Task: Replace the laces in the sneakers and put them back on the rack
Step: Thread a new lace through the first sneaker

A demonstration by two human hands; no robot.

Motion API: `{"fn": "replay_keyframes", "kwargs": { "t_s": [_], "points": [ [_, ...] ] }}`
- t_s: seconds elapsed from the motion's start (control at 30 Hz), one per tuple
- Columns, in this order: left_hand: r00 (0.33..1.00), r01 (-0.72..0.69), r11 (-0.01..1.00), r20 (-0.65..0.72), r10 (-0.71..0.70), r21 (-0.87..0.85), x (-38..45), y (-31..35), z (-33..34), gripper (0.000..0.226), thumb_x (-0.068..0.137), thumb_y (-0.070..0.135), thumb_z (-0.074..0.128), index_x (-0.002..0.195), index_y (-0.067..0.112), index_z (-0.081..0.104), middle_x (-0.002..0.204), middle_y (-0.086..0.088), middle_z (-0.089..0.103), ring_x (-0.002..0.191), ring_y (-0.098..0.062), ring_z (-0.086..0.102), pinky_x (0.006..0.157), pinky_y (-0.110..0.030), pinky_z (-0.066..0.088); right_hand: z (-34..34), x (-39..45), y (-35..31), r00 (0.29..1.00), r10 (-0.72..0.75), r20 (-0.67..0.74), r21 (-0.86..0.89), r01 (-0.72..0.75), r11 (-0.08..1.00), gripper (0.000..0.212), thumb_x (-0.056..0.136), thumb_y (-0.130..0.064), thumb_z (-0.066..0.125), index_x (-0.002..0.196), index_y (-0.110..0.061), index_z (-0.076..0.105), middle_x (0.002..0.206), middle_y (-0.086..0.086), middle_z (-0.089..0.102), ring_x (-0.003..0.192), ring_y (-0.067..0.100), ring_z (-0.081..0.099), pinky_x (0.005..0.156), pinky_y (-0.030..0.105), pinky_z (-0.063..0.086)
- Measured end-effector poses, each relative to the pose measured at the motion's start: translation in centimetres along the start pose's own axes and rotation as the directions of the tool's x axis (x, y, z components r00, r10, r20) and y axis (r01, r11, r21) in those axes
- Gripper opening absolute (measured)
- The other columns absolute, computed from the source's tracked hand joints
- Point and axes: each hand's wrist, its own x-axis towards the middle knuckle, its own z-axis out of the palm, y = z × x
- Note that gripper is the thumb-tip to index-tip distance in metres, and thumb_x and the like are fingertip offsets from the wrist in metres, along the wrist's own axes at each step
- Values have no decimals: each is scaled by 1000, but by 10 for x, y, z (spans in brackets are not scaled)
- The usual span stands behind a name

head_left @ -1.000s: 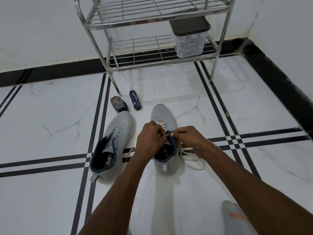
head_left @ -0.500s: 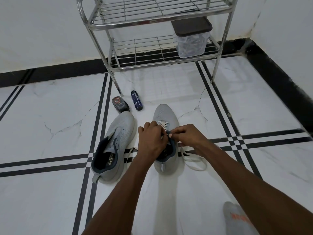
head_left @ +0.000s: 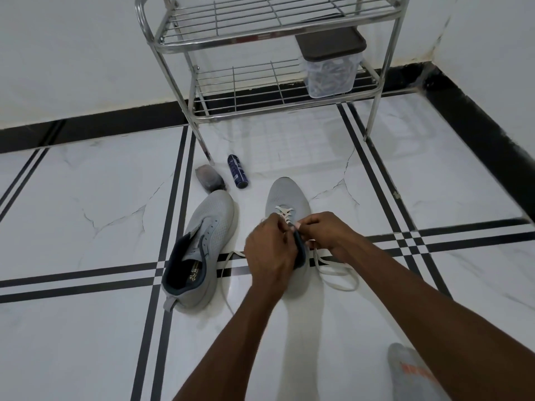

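1. The right sneaker (head_left: 286, 195), grey with a dark collar, stands on the white marble floor (head_left: 86, 198), toe pointing at the metal rack (head_left: 289, 44); take this shoe as the landmark.
2. A pale lace (head_left: 285, 211) crosses its front eyelets; the loose ends trail onto the floor on both sides of the shoe, looping widest on its right.
3. The left hand (head_left: 270, 250) is curled over the shoe's collar, fingers closed at the lace near the tongue.
4. The right hand (head_left: 330, 230) pinches the lace between thumb and fingertips just above the tongue, almost touching the left hand.
5. A second grey sneaker (head_left: 199, 247), unlaced, lies just left of the landmark shoe, tilted outward.
6. Beyond that second shoe lie a dark blue can (head_left: 237, 175) and a small dark object (head_left: 210, 179), blurred.
7. On the rack's lower shelf, beyond the landmark shoe, stands a clear tub with a dark lid (head_left: 331, 65).
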Motion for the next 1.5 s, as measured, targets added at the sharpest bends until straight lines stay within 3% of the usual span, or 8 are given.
{"fn": "replay_keyframes", "kwargs": {
  "t_s": [0.2, 0.33, 0.57, 0.83, 0.97, 1.07, 1.27, 1.5],
  "points": [
    [985, 104, 995, 138, -104, 4, -17, -5, 14, 41, 96, 55, 47, 87, 22, 70, 81, 4, 70, 77, -21, 68, 66, -37, 55, -10, 1, -12, 991, -88, -99, -113, 77, 991, 17, 98, -5, 54, 86, -6, 67, 89, 19, 71, 77, 24, 70, 79, 42, 60],
    [988, 97, 995, 119, -95, -11, -17, -5, 14, 35, 99, 44, 49, 78, 21, 66, 74, 4, 66, 74, -22, 66, 64, -35, 52, -53, 6, -13, 771, -321, -550, -358, 130, 925, 18, 89, 7, 50, 96, -1, 65, 111, 18, 65, 104, 32, 64, 85, 36, 53],
    [991, 94, 995, 91, -96, 22, -17, 0, 12, 35, 102, 43, 47, 89, 20, 70, 82, 2, 68, 79, -22, 64, 61, -30, 35, -10, -2, 1, 878, -456, 145, -681, 423, 597, 18, 92, -21, 69, 107, -16, 78, 109, 7, 74, 106, 25, 65, 106, 46, 37],
    [994, 75, 997, 76, -75, 11, -21, -11, 11, 37, 100, 41, 49, 70, 21, 58, 66, 5, 61, 66, -19, 60, 58, -33, 45, -79, 22, 7, 804, -469, -365, -833, -57, 551, 19, 90, -10, 60, 96, -5, 78, 95, 15, 73, 102, 33, 62, 94, 40, 47],
    [995, 75, 997, 69, -75, 3, -19, -9, 13, 36, 100, 42, 48, 74, 21, 62, 69, 3, 64, 69, -20, 62, 60, -34, 49, -47, 10, 4, 902, -421, -94, -730, 225, 645, 53, 86, -23, 77, 136, -15, 61, 126, 18, 58, 120, 32, 53, 107, 38, 39],
    [994, 79, 997, 70, -80, 12, -19, -10, 13, 33, 99, 39, 49, 81, 20, 69, 74, 3, 67, 70, -20, 63, 59, -31, 45, -11, 6, 1, 873, -459, 165, -706, 429, 563, 22, 88, -30, 74, 104, -17, 79, 102, 5, 74, 97, 19, 65, 89, 30, 45],
    [994, 104, 994, 33, -104, -11, -19, -12, 11, 33, 99, 35, 51, 70, 20, 58, 67, 6, 59, 64, -16, 55, 56, -30, 36, -20, 7, 10, 921, -374, 105, -878, 263, 399, 18, 87, -17, 65, 88, -9, 82, 90, 8, 76, 93, 25, 68, 90, 33, 48],
    [980, 114, 970, -138, -146, -217, -13, -19, 0, 22, 98, 38, 58, 82, 23, 61, 69, 8, 64, 66, -10, 62, 57, -29, 47, 4, -6, -4, 925, -351, -147, -643, 181, 745, 30, 86, -23, 68, 68, 1, 69, 68, 13, 70, 71, 29, 69, 69, 35, 56]
  ]
}}
